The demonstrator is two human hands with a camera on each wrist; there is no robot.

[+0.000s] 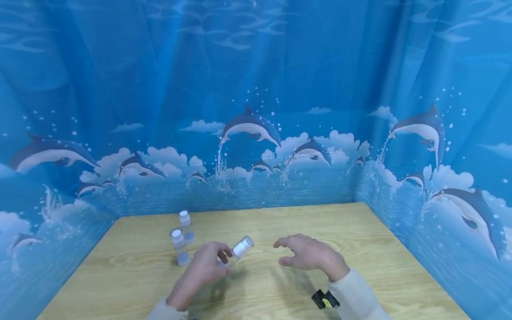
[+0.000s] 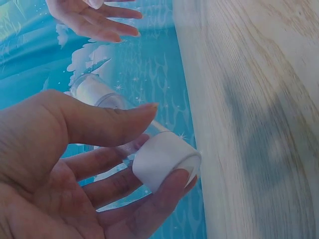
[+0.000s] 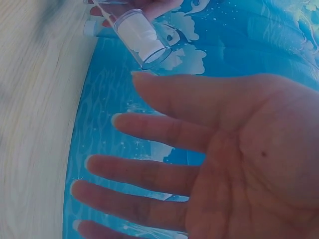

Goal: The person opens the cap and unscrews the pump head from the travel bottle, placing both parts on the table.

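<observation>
My left hand [image 1: 208, 262] grips a small clear bottle [image 1: 242, 247] and holds it tilted over the table. The bottle has a white end piece [image 2: 162, 159] near the fingertips and a white upper part [image 3: 138, 37] under a see-through cap. Thumb and fingers are curled round its body, which hides part of it. To the right, apart from the bottle, my right hand [image 1: 308, 252] hovers with nothing in it. In the right wrist view its fingers [image 3: 144, 172] are straight and spread, palm showing.
Two similar clear and white bottles stand on the left of the wooden table [image 1: 280, 222], one nearer [image 1: 178, 240] and one farther back [image 1: 185, 218]. A black object [image 1: 325, 299] with a yellow mark is beside my right sleeve. Blue dolphin-print curtains [image 1: 256, 66] surround the table.
</observation>
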